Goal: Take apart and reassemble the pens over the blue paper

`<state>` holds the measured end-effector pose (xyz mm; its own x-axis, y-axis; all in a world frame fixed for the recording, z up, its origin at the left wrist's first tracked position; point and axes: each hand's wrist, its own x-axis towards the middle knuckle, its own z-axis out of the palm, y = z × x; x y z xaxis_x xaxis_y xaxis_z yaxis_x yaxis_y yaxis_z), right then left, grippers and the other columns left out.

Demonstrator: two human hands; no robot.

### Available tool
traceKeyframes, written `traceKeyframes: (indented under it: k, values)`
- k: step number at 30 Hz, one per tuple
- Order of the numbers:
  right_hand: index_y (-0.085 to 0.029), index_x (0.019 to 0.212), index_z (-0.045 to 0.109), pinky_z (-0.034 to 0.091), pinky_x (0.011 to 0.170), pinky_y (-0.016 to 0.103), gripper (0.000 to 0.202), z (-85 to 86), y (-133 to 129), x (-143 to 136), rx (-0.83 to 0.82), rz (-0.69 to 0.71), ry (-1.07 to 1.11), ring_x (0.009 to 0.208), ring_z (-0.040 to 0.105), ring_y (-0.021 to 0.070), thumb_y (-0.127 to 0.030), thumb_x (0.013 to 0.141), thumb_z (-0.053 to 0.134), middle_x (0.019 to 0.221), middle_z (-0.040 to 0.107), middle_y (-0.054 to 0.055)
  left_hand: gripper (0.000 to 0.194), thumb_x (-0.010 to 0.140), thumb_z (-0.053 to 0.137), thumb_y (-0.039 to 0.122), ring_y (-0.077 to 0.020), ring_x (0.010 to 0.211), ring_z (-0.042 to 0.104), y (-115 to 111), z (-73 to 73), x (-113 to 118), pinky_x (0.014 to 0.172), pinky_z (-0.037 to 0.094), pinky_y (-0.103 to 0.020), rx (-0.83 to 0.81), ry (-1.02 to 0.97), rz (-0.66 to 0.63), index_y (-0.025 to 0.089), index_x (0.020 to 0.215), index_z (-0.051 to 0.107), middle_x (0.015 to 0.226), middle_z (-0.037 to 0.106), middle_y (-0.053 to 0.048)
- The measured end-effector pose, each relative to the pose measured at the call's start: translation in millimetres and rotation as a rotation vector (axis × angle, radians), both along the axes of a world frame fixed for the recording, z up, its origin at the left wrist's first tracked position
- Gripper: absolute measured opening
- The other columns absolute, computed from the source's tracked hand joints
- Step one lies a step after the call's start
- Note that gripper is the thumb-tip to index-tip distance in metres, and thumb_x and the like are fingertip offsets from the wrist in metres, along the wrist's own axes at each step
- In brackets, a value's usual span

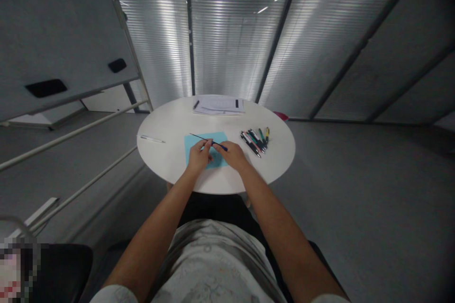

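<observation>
Both of my hands meet over a light-blue sheet (222,138) on the round white table. Between them is a slim dark-blue pen-like stick (223,147), with a long thin dark rod (197,136) pointing out to the far left; I cannot tell its exact kind. My left hand (199,155) pinches it near the middle, where rod and blue part meet. Closed round the thicker blue end is my right hand (232,154). The fingers hide part of the stick. Just right of my right hand lies a group of several pens (253,142), black, green and yellow.
A stack of printed papers (218,105) with a dark pen on it lies at the table's (167,118) far edge. One white pen (152,139) rests near the left edge. A whiteboard on a metal frame (106,118) stands to the left. Behind are blinds.
</observation>
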<state>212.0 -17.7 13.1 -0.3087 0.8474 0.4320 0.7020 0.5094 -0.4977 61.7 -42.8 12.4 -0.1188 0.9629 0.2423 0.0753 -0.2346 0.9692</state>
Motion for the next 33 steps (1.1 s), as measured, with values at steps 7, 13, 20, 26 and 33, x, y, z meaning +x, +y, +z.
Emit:
traceKeyframes:
  k: [7, 13, 20, 26, 33]
  values:
    - [-0.019, 0.074, 0.065, 0.032, 0.064, 0.025, 0.047, -2.5, 1.8, 0.4, -0.001, 0.018, 0.010, 0.069, 0.053, 0.0132, -0.055, 0.095, 0.043, 0.072, 0.062, 0.002, 0.050, 0.093, 0.041, 0.051, -0.0093, 0.037, 0.049, 0.3, -1.9, -1.2, 0.037, 0.036, -0.021, 0.020, 0.002, 0.006, 0.012, 0.112, 0.064, 0.055, 0.058, 0.001]
    - [-0.019, 0.076, 0.068, 0.036, 0.068, 0.025, 0.046, -1.0, 0.6, 0.2, -0.023, 0.019, 0.001, 0.073, 0.055, 0.0139, -0.054, 0.095, 0.045, 0.074, 0.064, 0.003, 0.041, 0.091, 0.047, 0.048, -0.0098, 0.037, 0.049, 0.9, -2.8, -0.3, 0.038, 0.035, -0.021, 0.000, 0.050, -0.020, 0.014, 0.102, 0.068, 0.049, 0.054, 0.003]
    - [-0.020, 0.081, 0.070, 0.036, 0.067, 0.025, 0.046, -0.1, -0.2, 0.0, -0.042, 0.016, 0.022, 0.073, 0.056, 0.0142, -0.055, 0.094, 0.044, 0.077, 0.066, 0.003, 0.036, 0.088, 0.054, 0.045, -0.0072, 0.037, 0.050, 1.7, -2.8, 0.0, 0.036, 0.035, -0.020, 0.025, -0.047, -0.007, 0.015, 0.105, 0.061, 0.070, 0.065, -0.001]
    - [-0.019, 0.079, 0.069, 0.033, 0.062, 0.025, 0.051, -2.6, 1.3, 1.0, -0.035, 0.015, 0.027, 0.069, 0.055, 0.0140, -0.058, 0.094, 0.041, 0.072, 0.064, 0.002, 0.039, 0.092, 0.044, 0.049, -0.0056, 0.038, 0.048, 0.6, -0.3, -2.0, 0.035, 0.035, -0.020, 0.091, -0.072, 0.037, 0.016, 0.105, 0.060, 0.086, 0.068, -0.004]
    - [-0.019, 0.078, 0.069, 0.036, 0.068, 0.025, 0.046, -1.0, 0.6, -0.1, -0.063, 0.018, 0.036, 0.074, 0.058, 0.0144, -0.054, 0.095, 0.044, 0.079, 0.068, 0.004, 0.038, 0.090, 0.049, 0.047, -0.0062, 0.039, 0.049, 0.6, -2.3, -0.2, 0.038, 0.035, -0.019, 0.021, 0.038, -0.045, 0.014, 0.098, 0.066, 0.070, 0.065, -0.001]
